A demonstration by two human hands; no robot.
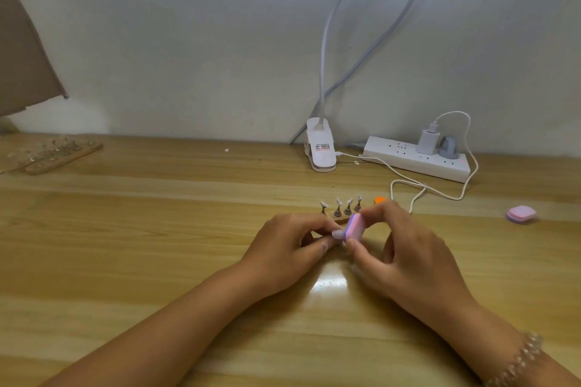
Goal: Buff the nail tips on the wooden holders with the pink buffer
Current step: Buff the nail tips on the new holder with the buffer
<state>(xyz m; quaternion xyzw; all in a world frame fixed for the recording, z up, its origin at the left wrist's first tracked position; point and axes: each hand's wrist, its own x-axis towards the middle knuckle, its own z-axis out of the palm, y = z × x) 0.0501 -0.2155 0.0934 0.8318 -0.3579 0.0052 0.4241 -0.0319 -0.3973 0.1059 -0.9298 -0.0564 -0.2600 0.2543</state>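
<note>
Pink buffer (355,227) pinched by right hand (405,248), edge against nail tip (337,234) gripped by left hand (290,243), wooden holder (341,219) just behind

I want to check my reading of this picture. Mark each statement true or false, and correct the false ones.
1. The right hand holds the pink buffer. True.
2. The left hand is empty. False: it pinches a nail tip.
3. A second pink buffer lies on the table, far to the right. True.
4. Nothing is plugged into the power strip. False: a white charger is plugged in.
</note>
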